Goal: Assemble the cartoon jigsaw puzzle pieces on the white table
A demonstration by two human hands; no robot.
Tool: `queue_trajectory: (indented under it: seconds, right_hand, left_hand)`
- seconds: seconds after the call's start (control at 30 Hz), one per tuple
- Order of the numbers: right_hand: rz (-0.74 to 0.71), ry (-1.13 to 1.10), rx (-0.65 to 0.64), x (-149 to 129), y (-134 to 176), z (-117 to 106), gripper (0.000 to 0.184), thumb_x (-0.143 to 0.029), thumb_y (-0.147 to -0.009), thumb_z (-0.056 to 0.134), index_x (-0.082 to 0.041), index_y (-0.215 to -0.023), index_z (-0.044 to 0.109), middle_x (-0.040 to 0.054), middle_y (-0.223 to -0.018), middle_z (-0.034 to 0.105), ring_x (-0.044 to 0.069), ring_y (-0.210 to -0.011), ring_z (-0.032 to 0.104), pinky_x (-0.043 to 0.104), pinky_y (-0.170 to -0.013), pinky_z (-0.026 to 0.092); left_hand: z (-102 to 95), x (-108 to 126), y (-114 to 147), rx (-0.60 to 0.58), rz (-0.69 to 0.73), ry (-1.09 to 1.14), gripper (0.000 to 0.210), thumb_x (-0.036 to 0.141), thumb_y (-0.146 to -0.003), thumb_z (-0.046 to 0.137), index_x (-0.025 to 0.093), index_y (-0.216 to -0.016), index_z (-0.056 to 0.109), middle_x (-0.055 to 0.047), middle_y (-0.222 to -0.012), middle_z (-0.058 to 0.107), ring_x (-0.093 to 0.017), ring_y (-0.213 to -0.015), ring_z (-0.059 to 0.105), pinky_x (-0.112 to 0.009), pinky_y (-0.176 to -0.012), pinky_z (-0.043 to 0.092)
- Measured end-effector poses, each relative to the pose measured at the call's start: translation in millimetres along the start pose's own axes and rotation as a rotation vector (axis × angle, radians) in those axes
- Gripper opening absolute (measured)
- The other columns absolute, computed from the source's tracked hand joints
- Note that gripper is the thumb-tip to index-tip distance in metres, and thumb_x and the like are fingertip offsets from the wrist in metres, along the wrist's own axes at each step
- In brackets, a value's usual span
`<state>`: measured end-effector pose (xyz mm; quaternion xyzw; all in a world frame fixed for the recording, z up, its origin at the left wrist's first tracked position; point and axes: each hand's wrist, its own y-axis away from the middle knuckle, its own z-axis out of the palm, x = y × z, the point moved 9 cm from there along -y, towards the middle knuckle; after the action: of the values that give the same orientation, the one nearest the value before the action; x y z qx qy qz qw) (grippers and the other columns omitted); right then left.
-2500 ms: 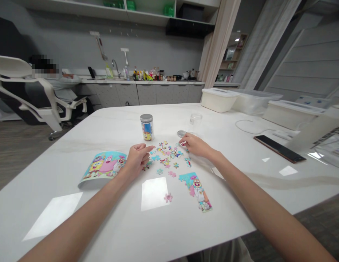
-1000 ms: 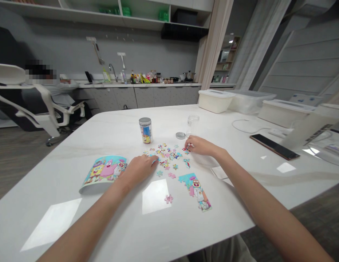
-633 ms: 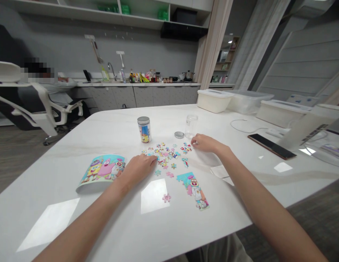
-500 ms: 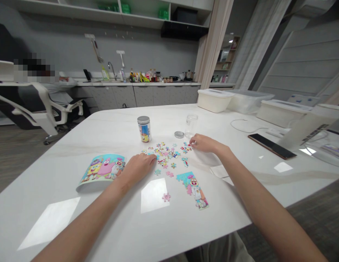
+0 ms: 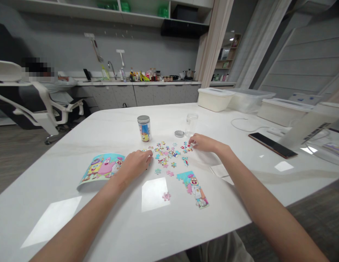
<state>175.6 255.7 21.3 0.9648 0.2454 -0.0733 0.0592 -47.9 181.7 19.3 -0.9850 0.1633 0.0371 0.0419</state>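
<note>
Loose jigsaw puzzle pieces lie in a colourful heap mid-table. At the heap's left edge rests my left hand, its fingers loosely bent and a little apart; some pieces are partly hidden beneath it. My right hand is at the right edge, fingertips pinched at a small puzzle piece with red on it. Nearer to me is a joined puzzle section showing a cartoon figure in a white coat. A single pink puzzle piece lies left of it. Beside my left forearm, a curled picture sheet shows cartoon characters.
Behind the heap stand a lidded jar, a clear open jar and a metal lid. To the right are a phone, a cable and storage boxes. A person sits by an office chair at far left.
My left hand has drawn back slightly left and up from the heap, uncovering some pieces. My right hand has stayed nearly in place, its fingertips still among the pieces.
</note>
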Motion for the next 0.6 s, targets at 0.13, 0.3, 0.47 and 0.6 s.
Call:
queue_trajectory:
  seconds: [0.13,0.3,0.47,0.6]
  right_hand:
    - [-0.011,-0.021,0.016,1,0,1,0.039,0.004,-0.073,0.052,-0.013,-0.106,0.063,0.0127,-0.108,0.060,0.019,-0.094,0.060,0.026,-0.082,0.045]
    - [-0.135,-0.018,0.160,-23,1,-12,0.042,0.006,-0.073,0.047,-0.016,-0.106,0.062,0.0110,-0.110,0.058,0.020,-0.102,0.057,0.030,-0.087,0.043]
    - [-0.362,-0.114,0.150,-70,4,-5,0.026,-0.005,-0.085,0.048,-0.019,-0.100,0.065,0.0082,-0.105,0.060,0.018,-0.098,0.058,0.030,-0.090,0.043]
    - [-0.445,-0.140,0.093,-92,6,6,0.025,-0.017,-0.089,0.051,-0.021,-0.110,0.064,0.0076,-0.106,0.059,0.017,-0.098,0.057,0.030,-0.090,0.044]
  left_hand:
    - [-5.9,-3,1,-0.004,-0.040,-0.059,0.033,0.028,-0.094,0.029,0.019,-0.107,0.058,-0.012,-0.082,0.068,-0.024,-0.076,0.066,-0.029,-0.062,0.043]
    - [-10.2,-5,4,-0.020,0.072,-0.132,0.032,0.028,-0.094,0.028,0.018,-0.104,0.056,-0.011,-0.073,0.066,-0.024,-0.068,0.065,-0.030,-0.061,0.043]
    - [-2.3,-3,7,-0.093,0.203,-0.061,0.029,0.037,-0.093,0.035,0.020,-0.101,0.056,-0.008,-0.070,0.066,-0.022,-0.065,0.064,-0.030,-0.063,0.044]
    - [-3.5,-6,6,-0.105,0.183,-0.058,0.028,0.037,-0.092,0.035,0.020,-0.102,0.056,-0.007,-0.068,0.065,-0.020,-0.064,0.063,-0.028,-0.063,0.043]
